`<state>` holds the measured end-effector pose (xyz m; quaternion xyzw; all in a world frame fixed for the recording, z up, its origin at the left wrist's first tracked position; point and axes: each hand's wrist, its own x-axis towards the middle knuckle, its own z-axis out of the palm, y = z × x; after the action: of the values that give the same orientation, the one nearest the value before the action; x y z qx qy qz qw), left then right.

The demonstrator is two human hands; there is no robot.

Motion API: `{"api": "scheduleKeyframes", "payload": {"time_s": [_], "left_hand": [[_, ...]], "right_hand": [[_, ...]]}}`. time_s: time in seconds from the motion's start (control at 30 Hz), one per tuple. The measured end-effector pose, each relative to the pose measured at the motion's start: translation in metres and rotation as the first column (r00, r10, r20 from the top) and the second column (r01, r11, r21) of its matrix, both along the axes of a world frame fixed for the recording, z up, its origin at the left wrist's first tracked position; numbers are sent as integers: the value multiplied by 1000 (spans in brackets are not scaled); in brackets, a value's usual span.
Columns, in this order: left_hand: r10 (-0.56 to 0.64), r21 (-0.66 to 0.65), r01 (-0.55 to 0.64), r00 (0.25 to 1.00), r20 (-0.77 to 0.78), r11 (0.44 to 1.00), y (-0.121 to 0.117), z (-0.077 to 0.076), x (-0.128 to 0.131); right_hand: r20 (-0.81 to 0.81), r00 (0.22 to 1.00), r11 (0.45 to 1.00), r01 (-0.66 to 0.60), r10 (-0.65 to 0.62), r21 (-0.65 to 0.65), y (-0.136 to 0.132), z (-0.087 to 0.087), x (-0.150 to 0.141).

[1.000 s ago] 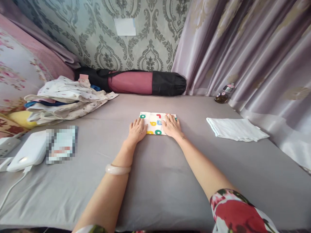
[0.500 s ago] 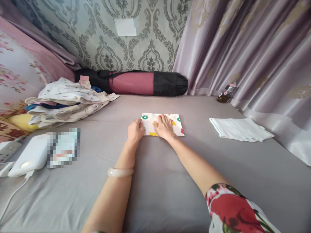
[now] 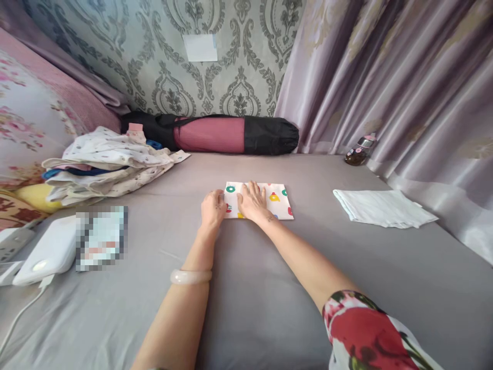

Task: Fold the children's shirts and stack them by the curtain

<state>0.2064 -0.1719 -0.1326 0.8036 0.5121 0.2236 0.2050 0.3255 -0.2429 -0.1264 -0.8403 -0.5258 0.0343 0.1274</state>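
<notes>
A small folded cloth (image 3: 283, 209), white with colourful fruit-like prints, lies flat on the grey bed sheet in front of me. Fingers spread, my right hand (image 3: 252, 201) rests flat on top of it, left of its middle, and covers part of the print. At the cloth's left edge, my left hand (image 3: 213, 208) is curled, with its fingertips closed on that edge; the exact grip is partly hidden. A pale bangle (image 3: 190, 277) circles my left forearm.
Rumpled clothes (image 3: 111, 159) are heaped at the back left. A rolled mat in a bag (image 3: 210, 134) lies along the wall. To the right are a folded white cloth (image 3: 385, 208) and a bottle (image 3: 358, 151). A cabled white power bank (image 3: 52, 252) sits at left.
My right hand has slid a little to the left across the folded cloth, uncovering a yellow print. My left hand stays at the left edge. The view has tilted slightly.
</notes>
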Motion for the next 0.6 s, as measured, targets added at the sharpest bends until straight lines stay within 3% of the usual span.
{"api": "scheduleKeyframes", "payload": {"time_s": [0.3,0.6], "left_hand": [[35,-73,-34,999,17,997,-1,9,-2],[64,-106,-50,990,129,993,-2,13,-2]], "right_hand": [[-69,997,998,-39,35,-52,9,-8,-7],[-24,998,998,-55,55,-7,20,1,-18]]}}
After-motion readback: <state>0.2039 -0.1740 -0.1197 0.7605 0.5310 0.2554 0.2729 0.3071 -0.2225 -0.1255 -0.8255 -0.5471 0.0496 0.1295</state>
